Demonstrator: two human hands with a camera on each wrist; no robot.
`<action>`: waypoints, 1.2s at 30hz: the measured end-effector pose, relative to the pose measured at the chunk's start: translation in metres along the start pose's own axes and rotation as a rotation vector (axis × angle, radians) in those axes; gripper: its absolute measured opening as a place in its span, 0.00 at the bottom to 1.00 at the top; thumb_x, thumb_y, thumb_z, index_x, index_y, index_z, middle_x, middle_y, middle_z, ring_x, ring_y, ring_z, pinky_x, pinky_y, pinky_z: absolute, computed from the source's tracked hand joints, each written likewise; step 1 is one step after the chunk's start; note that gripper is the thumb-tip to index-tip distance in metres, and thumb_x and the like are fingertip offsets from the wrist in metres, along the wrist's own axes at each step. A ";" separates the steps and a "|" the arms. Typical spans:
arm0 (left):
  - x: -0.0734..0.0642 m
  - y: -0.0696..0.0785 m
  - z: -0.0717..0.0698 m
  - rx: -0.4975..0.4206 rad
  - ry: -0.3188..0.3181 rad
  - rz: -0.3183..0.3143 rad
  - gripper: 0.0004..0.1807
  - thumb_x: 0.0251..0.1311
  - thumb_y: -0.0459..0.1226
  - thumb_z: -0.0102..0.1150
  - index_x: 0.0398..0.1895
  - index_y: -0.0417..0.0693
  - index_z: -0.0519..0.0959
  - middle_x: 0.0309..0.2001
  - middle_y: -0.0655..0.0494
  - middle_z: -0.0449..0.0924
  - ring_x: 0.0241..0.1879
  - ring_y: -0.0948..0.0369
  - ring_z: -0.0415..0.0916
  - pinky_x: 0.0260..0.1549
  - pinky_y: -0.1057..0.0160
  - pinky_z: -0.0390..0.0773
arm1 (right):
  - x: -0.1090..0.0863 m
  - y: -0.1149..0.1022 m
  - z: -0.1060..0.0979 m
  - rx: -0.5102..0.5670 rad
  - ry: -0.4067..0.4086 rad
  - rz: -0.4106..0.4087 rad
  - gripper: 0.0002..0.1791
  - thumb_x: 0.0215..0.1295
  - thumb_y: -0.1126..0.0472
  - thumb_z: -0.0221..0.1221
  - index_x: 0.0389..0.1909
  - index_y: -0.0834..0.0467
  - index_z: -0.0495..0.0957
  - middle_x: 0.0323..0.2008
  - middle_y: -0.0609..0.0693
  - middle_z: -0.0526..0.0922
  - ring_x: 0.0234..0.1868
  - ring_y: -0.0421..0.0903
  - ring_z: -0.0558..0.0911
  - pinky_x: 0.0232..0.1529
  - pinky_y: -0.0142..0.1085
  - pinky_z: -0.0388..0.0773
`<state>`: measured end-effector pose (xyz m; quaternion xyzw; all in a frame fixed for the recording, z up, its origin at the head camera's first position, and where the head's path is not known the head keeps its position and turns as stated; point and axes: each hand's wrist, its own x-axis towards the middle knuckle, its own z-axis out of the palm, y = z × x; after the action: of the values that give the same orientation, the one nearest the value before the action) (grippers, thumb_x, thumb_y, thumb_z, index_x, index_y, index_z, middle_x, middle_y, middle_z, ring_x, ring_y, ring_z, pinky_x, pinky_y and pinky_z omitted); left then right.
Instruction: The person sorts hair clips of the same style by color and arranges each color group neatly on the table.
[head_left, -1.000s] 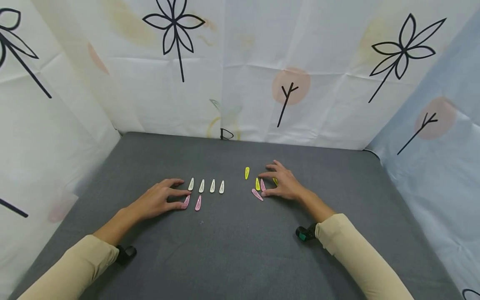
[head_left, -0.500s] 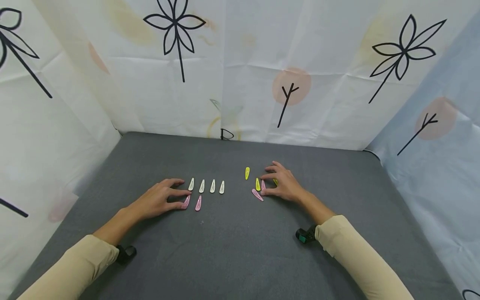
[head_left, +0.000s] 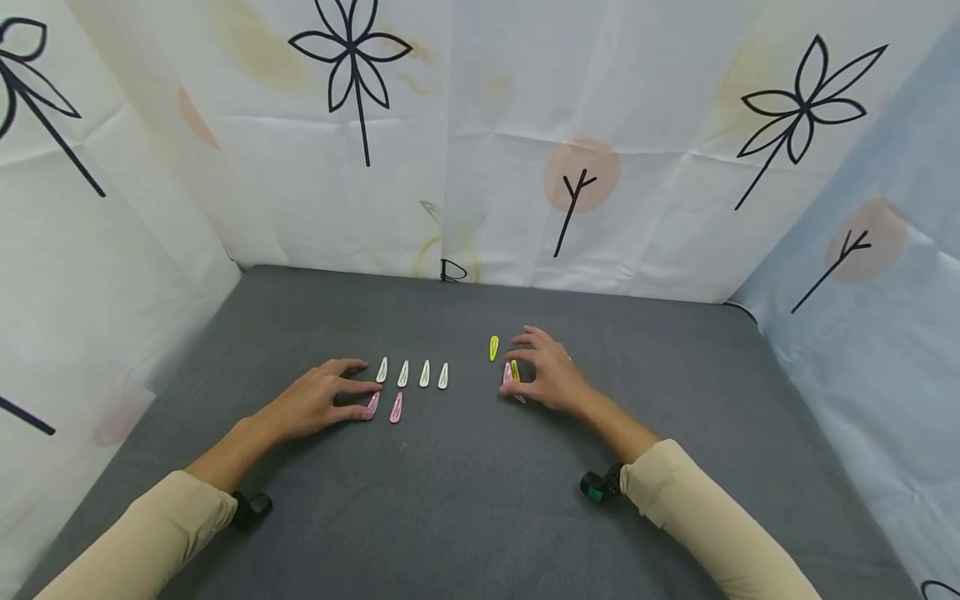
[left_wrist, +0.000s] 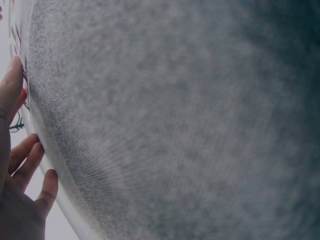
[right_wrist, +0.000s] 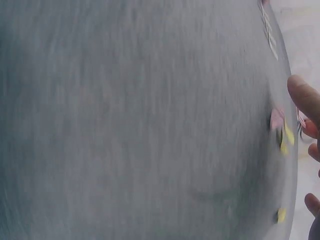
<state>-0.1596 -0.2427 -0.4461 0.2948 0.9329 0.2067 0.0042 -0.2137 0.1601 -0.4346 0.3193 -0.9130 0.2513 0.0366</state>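
Note:
At the left end of the clips, my left hand point(head_left: 324, 398) pinches a pink snap hair clip point(head_left: 373, 403) between thumb and forefinger, low at the tabletop. Right beside it lies a second pink clip point(head_left: 396, 407). Several white clips point(head_left: 403, 373) form a row just behind these. My right hand point(head_left: 551, 372) holds another pink clip point(head_left: 507, 372) by thumb and fingertip, raised off the cloth in the right wrist view. Below that hand lie a yellow clip point(head_left: 515, 369) and a pink clip point(right_wrist: 276, 119), the latter mostly covered in the head view. One yellow clip point(head_left: 493, 347) lies farther back.
A grey cloth-covered table point(head_left: 450, 508) spreads under both hands. White printed curtains point(head_left: 495, 100) enclose its back and sides. Another yellow clip point(right_wrist: 281, 215) shows in the right wrist view, hidden by the right hand in the head view.
My right hand has picked up a pink clip and shifted left with it, now over the loose pink clip. The left hand has stayed in place.

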 end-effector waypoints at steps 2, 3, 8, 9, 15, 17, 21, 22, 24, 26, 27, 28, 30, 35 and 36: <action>0.000 0.000 0.001 -0.003 -0.004 -0.005 0.28 0.59 0.53 0.68 0.61 0.54 0.81 0.66 0.41 0.70 0.65 0.42 0.66 0.58 0.34 0.65 | 0.001 -0.007 0.003 0.016 -0.001 -0.029 0.29 0.50 0.48 0.76 0.50 0.60 0.85 0.61 0.59 0.76 0.73 0.59 0.60 0.63 0.67 0.59; 0.000 0.000 0.001 -0.002 -0.006 -0.006 0.28 0.59 0.53 0.68 0.61 0.55 0.81 0.66 0.41 0.70 0.65 0.42 0.66 0.58 0.34 0.64 | 0.002 -0.011 0.004 0.021 0.001 -0.047 0.29 0.50 0.48 0.76 0.50 0.61 0.85 0.61 0.59 0.76 0.73 0.59 0.61 0.62 0.67 0.59; 0.001 0.000 0.002 0.001 -0.002 -0.010 0.28 0.58 0.54 0.68 0.61 0.55 0.81 0.66 0.41 0.70 0.65 0.42 0.66 0.58 0.34 0.64 | 0.008 -0.026 0.015 -0.023 0.019 -0.154 0.29 0.49 0.45 0.76 0.47 0.61 0.86 0.59 0.59 0.77 0.71 0.61 0.63 0.62 0.63 0.63; 0.001 -0.001 0.002 0.002 0.000 -0.010 0.28 0.58 0.54 0.68 0.61 0.55 0.81 0.66 0.41 0.70 0.65 0.42 0.66 0.58 0.34 0.65 | 0.009 -0.029 0.017 -0.041 0.023 -0.173 0.29 0.48 0.45 0.76 0.47 0.60 0.86 0.58 0.59 0.78 0.71 0.61 0.64 0.61 0.61 0.63; 0.001 -0.001 0.003 -0.001 0.002 -0.011 0.28 0.59 0.54 0.67 0.61 0.55 0.81 0.65 0.42 0.70 0.65 0.42 0.66 0.58 0.34 0.65 | 0.015 -0.050 0.034 -0.112 0.004 -0.220 0.29 0.50 0.41 0.74 0.46 0.58 0.86 0.59 0.57 0.77 0.72 0.59 0.63 0.63 0.57 0.64; 0.001 -0.001 0.003 -0.003 -0.001 -0.013 0.28 0.59 0.54 0.67 0.61 0.55 0.81 0.66 0.42 0.70 0.65 0.42 0.66 0.58 0.34 0.65 | 0.017 -0.058 0.040 -0.108 -0.019 -0.211 0.30 0.50 0.40 0.73 0.48 0.57 0.86 0.59 0.57 0.76 0.72 0.59 0.62 0.63 0.58 0.64; 0.002 0.000 0.003 0.004 -0.011 -0.024 0.28 0.59 0.54 0.67 0.61 0.55 0.81 0.66 0.41 0.70 0.65 0.42 0.66 0.58 0.34 0.64 | 0.020 -0.074 0.051 -0.083 -0.075 -0.176 0.31 0.51 0.39 0.72 0.51 0.55 0.85 0.61 0.56 0.75 0.73 0.59 0.60 0.65 0.59 0.62; 0.002 0.000 0.003 0.007 -0.013 -0.027 0.29 0.59 0.54 0.67 0.62 0.55 0.81 0.65 0.41 0.70 0.65 0.42 0.66 0.58 0.34 0.64 | 0.021 -0.077 0.053 -0.080 -0.083 -0.168 0.31 0.52 0.39 0.72 0.51 0.54 0.85 0.61 0.56 0.75 0.74 0.59 0.59 0.65 0.59 0.61; 0.003 0.000 0.002 0.009 -0.017 -0.034 0.29 0.59 0.55 0.67 0.62 0.55 0.81 0.66 0.42 0.70 0.65 0.42 0.66 0.58 0.34 0.64 | 0.023 -0.083 0.057 -0.082 -0.088 -0.158 0.31 0.52 0.39 0.72 0.52 0.54 0.85 0.61 0.56 0.75 0.74 0.58 0.58 0.66 0.57 0.60; 0.004 0.001 0.002 0.009 -0.019 -0.038 0.29 0.59 0.55 0.67 0.62 0.56 0.80 0.66 0.42 0.70 0.65 0.42 0.66 0.59 0.34 0.64 | 0.025 -0.087 0.060 -0.096 -0.078 -0.159 0.31 0.52 0.38 0.72 0.52 0.53 0.85 0.61 0.55 0.75 0.74 0.58 0.59 0.66 0.55 0.61; 0.004 0.001 0.002 0.010 -0.018 -0.039 0.29 0.59 0.55 0.67 0.62 0.56 0.80 0.66 0.41 0.70 0.65 0.42 0.66 0.59 0.34 0.64 | 0.026 -0.089 0.061 -0.101 -0.076 -0.159 0.31 0.52 0.38 0.72 0.52 0.53 0.85 0.61 0.55 0.75 0.74 0.57 0.59 0.66 0.55 0.61; 0.004 0.001 0.002 0.010 -0.017 -0.040 0.29 0.59 0.55 0.67 0.62 0.55 0.81 0.66 0.41 0.70 0.65 0.42 0.66 0.58 0.34 0.64 | 0.026 -0.091 0.063 -0.108 -0.078 -0.158 0.31 0.53 0.38 0.71 0.53 0.53 0.85 0.62 0.54 0.75 0.74 0.57 0.58 0.66 0.54 0.61; 0.004 0.001 0.002 0.010 -0.014 -0.038 0.29 0.59 0.55 0.67 0.62 0.55 0.81 0.65 0.41 0.70 0.65 0.42 0.66 0.58 0.34 0.65 | 0.028 -0.093 0.065 -0.122 -0.084 -0.158 0.31 0.53 0.37 0.71 0.53 0.52 0.85 0.62 0.54 0.75 0.74 0.56 0.59 0.66 0.53 0.61; 0.003 -0.001 0.002 0.011 -0.013 -0.032 0.29 0.59 0.55 0.67 0.61 0.55 0.81 0.65 0.41 0.70 0.64 0.42 0.67 0.58 0.34 0.65 | 0.029 -0.096 0.069 -0.124 -0.111 -0.143 0.32 0.54 0.35 0.70 0.54 0.51 0.84 0.63 0.53 0.74 0.75 0.55 0.57 0.67 0.52 0.61; 0.003 -0.001 0.002 0.011 -0.013 -0.031 0.29 0.59 0.55 0.67 0.61 0.55 0.81 0.65 0.41 0.70 0.64 0.42 0.66 0.58 0.34 0.65 | 0.030 -0.097 0.070 -0.121 -0.112 -0.141 0.32 0.54 0.35 0.70 0.54 0.51 0.84 0.63 0.53 0.74 0.75 0.54 0.57 0.67 0.52 0.61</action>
<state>-0.1621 -0.2411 -0.4477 0.2816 0.9385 0.1996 0.0119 -0.1725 0.0448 -0.4464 0.3937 -0.9023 0.1742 0.0221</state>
